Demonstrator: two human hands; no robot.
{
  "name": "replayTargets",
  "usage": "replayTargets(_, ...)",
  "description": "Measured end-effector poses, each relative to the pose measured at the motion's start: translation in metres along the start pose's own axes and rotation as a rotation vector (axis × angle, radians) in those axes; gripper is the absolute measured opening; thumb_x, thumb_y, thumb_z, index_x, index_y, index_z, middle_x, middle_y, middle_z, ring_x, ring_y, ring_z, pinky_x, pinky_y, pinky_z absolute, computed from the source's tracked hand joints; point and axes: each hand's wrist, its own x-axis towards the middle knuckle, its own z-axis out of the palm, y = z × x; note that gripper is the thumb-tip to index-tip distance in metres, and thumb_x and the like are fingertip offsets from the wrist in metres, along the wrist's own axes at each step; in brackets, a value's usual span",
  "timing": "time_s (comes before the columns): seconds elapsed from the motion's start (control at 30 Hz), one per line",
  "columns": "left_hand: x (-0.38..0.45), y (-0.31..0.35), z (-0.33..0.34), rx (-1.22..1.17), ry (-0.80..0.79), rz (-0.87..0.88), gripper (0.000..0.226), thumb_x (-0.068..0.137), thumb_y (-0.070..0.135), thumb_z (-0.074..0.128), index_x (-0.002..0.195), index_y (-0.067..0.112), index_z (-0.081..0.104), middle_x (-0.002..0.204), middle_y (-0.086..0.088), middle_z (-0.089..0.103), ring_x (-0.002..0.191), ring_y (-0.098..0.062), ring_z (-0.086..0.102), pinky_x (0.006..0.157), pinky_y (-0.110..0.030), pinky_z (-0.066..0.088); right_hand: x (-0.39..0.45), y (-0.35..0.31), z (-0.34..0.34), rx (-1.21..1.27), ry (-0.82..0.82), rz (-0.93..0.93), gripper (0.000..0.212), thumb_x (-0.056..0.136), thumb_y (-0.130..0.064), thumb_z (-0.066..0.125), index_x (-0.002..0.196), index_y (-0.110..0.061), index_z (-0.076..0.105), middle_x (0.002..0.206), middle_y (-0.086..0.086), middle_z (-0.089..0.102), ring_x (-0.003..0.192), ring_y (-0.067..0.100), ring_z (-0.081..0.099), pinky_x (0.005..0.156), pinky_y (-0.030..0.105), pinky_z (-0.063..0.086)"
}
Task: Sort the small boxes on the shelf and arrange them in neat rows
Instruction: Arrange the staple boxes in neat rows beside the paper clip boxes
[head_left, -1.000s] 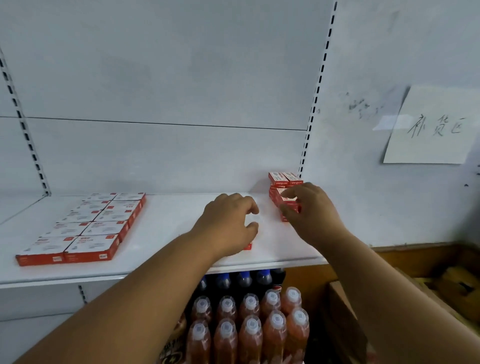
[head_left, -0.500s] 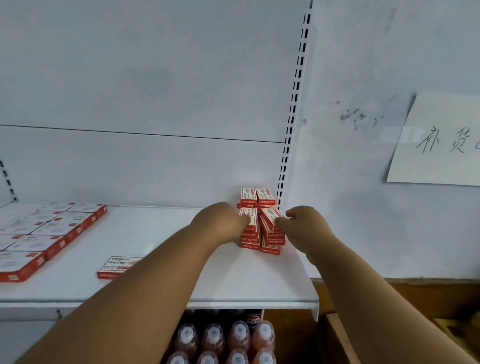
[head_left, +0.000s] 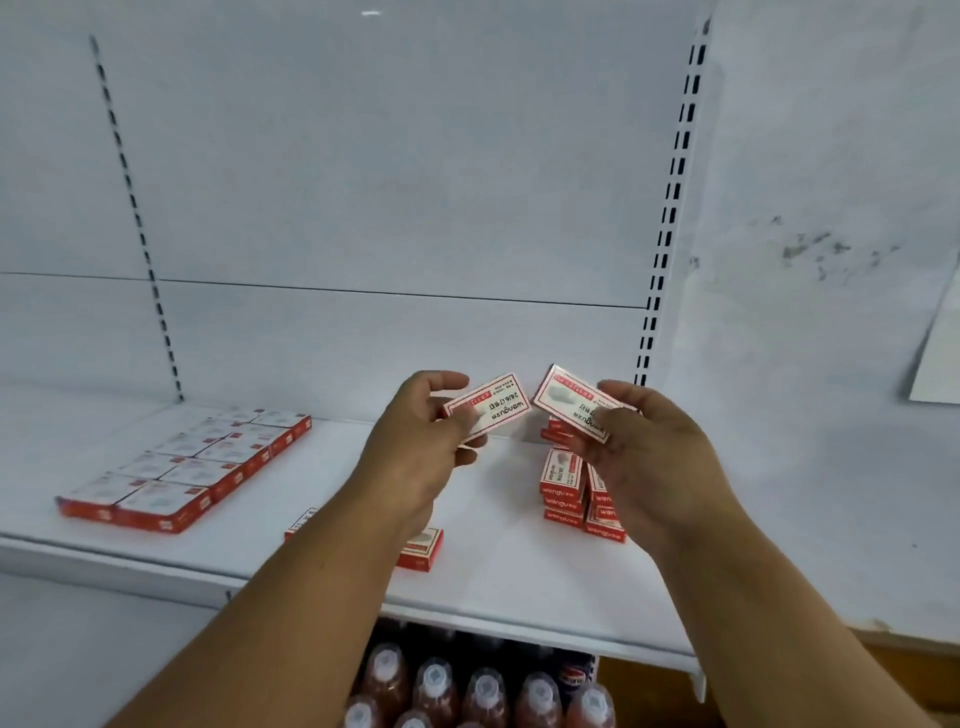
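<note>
Pinching one small box apiece, the hands are raised above the shelf (head_left: 519, 587): the left hand (head_left: 415, 452) is closed on a white-faced box (head_left: 491, 410) with thumb on top and fingers beneath, and the right hand (head_left: 649, 452) is closed likewise on a second box (head_left: 571, 402). The remaining stack (head_left: 579, 493) is seen just below the right hand, near the shelf's right upright. A finished double row (head_left: 182, 467) lies flat at the left, well apart, and two loose boxes (head_left: 421, 551) are partly hidden behind the left forearm. Light, stiff cardboard is judged likely, so the boxes are best taken by their long edges and set flat beside the row.
</note>
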Motion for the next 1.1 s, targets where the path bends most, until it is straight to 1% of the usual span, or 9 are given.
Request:
replayTargets(0.17,0.0,-0.002,-0.034,-0.139,0.075,-0.034,0.029,0.094,0.003,0.061,0.115,0.023,0.058,0.102,-0.007,0.074,0.075,-0.019,0.066,0.068,-0.029,0.053,0.001,0.021,0.027,0.14,-0.01,0.105,0.02,0.088,0.005,0.06,0.103,-0.007,0.06,0.086,0.014,0.068,0.068,0.02,0.06,0.053,0.022,0.047)
replayTargets(0.27,0.002,-0.003,-0.06,-0.087,0.045,-0.044,0.028,0.094,0.003,0.061,0.109,0.027,0.061,0.099,-0.005,0.075,0.081,-0.02,0.068,0.07,-0.029,0.054,-0.001,0.037,0.047,0.178,0.029,0.166,0.017,0.088,0.002,0.061,0.083,-0.015,0.061,0.08,0.009,0.068,0.068,0.021,0.064,0.056,0.029,0.051)
replayTargets(0.33,0.003,-0.005,-0.078,-0.04,0.031,-0.045,0.027,0.094,0.004,0.062,0.107,0.028,0.062,0.096,-0.001,0.076,0.083,-0.02,0.069,0.072,-0.028,0.055,-0.003,0.048,0.06,0.126,0.022,0.167,0.017,0.09,0.001,0.06,0.094,-0.016,0.064,0.083,0.01,0.071,0.069,0.024,0.066,0.062,0.035,0.054)
replayTargets(0.47,0.009,-0.011,-0.112,0.039,-0.01,-0.06,0.026,0.094,0.004,0.062,0.105,0.027,0.063,0.093,-0.001,0.076,0.076,-0.015,0.068,0.069,-0.028,0.054,-0.004,0.067,0.084,-0.385,0.012,0.092,0.025,0.093,-0.006,0.063,0.113,-0.02,0.063,0.098,0.009,0.073,0.077,0.025,0.067,0.064,0.04,0.054)
replayTargets(0.53,0.013,-0.015,-0.127,0.125,-0.04,-0.05,0.025,0.094,0.006,0.062,0.104,0.029,0.063,0.092,0.0,0.077,0.078,-0.013,0.069,0.071,-0.027,0.054,-0.006,0.071,0.094,-0.585,0.016,0.051,0.024,0.088,-0.008,0.07,0.108,-0.019,0.062,0.1,0.007,0.073,0.081,0.026,0.07,0.071,0.05,0.055)
replayTargets(0.6,0.015,-0.018,-0.138,0.152,-0.061,-0.037,0.026,0.095,0.007,0.061,0.106,0.031,0.065,0.09,0.003,0.077,0.084,-0.014,0.07,0.073,-0.028,0.055,-0.01,0.072,0.101,-0.611,0.0,0.005,0.017,0.086,-0.005,0.071,0.1,-0.015,0.065,0.095,0.007,0.075,0.081,0.027,0.069,0.071,0.048,0.05)
replayTargets(0.7,0.016,-0.016,-0.146,-0.037,-0.064,-0.081,0.031,0.097,0.004,0.056,0.11,0.029,0.068,0.086,0.002,0.077,0.085,-0.015,0.071,0.073,-0.029,0.053,-0.018,0.073,0.108,-0.531,-0.035,-0.015,0.021,0.089,0.004,0.061,0.103,-0.009,0.069,0.094,0.01,0.076,0.085,0.025,0.069,0.075,0.036,0.052)
replayTargets(0.83,0.02,-0.011,-0.144,-0.55,-0.068,-0.386,0.024,0.099,0.001,0.05,0.115,0.014,0.061,0.087,-0.015,0.073,0.077,-0.027,0.069,0.068,-0.039,0.059,-0.026,0.081,0.113,-0.346,-0.082,0.074,0.034,0.09,0.014,0.047,0.115,-0.001,0.064,0.107,0.021,0.071,0.089,0.026,0.066,0.077,0.032,0.052)
replayTargets(1.1,0.035,-0.001,-0.139,-0.568,-0.176,-0.577,0.023,0.097,0.002,0.051,0.109,0.012,0.067,0.081,-0.01,0.061,0.06,-0.016,0.051,0.05,-0.025,0.043,-0.029,0.085,0.107,-0.395,0.06,0.024,0.02,0.089,0.01,0.058,0.101,-0.003,0.068,0.099,0.017,0.074,0.091,0.031,0.067,0.085,0.037,0.053)
